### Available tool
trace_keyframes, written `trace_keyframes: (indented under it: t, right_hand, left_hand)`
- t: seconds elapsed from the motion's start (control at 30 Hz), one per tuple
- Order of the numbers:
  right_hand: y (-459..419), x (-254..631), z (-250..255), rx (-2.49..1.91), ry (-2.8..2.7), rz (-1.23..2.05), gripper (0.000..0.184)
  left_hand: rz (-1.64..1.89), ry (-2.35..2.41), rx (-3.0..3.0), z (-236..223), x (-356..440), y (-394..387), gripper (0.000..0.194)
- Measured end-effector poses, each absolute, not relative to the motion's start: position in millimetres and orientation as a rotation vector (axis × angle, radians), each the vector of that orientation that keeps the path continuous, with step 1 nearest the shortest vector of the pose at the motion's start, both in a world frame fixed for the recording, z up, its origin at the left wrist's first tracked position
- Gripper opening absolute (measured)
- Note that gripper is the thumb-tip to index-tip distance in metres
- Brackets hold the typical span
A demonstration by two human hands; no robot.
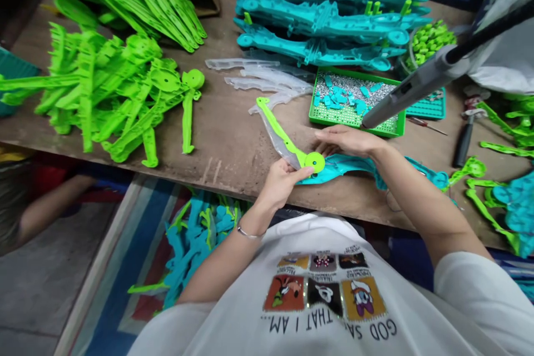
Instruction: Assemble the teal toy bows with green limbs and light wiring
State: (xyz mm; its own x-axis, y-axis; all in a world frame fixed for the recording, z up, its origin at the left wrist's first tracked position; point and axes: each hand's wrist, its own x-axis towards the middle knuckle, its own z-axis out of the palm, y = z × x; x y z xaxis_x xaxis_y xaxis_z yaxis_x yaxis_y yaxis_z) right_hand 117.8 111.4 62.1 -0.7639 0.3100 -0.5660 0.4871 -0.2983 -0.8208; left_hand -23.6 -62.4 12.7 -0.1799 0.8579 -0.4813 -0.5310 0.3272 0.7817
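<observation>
My left hand (278, 181) is closed on the round end of a lime-green plastic arm (283, 134), its thumb lying against the disc. A translucent plastic strip (277, 142) runs along the arm's lower side. The disc sits over the left end of a long teal plastic frame (346, 166), which lies along the table's front edge. Just beyond that frame is my right hand (344, 139), fingers stretched to the left and slightly bent, with no held thing visible; its thumb is hidden. A grey hanging power screwdriver (411, 89) has its tip right behind this hand.
A green tray (354, 129) holds screws and small teal pieces. Green arms (112, 89) are heaped at left; teal frames (321, 19) are stacked behind. Translucent strips (267, 79), a tub of green caps (431, 41) and a black-handled hammer (463, 142) lie around. Another person's arm (54, 208) shows at left.
</observation>
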Motion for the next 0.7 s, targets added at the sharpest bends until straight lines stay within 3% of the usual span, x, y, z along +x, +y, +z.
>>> trace_keyframes:
  t: [0.17,0.4,0.53,0.7]
  right_hand:
    - [100.0,137.7,86.6,1.015,2.282,-1.827,0.01]
    - [45.1,165.6,72.3,1.212,2.867,-1.029,0.014]
    - [28.2,168.9,50.3,1.34,2.968,-0.941,0.01]
    - [25.9,171.0,35.6,1.263,3.089,-0.838,0.019]
  left_hand:
    - [1.273,1.236,0.337,13.4,-23.5,-66.7,0.054]
    - [1.255,1.279,0.319,15.2,-23.6,-67.1,0.054]
    - [1.249,1.274,0.288,15.6,-24.2,-66.0,0.056]
    - [1.247,1.273,0.326,15.0,-24.0,-64.7,0.053]
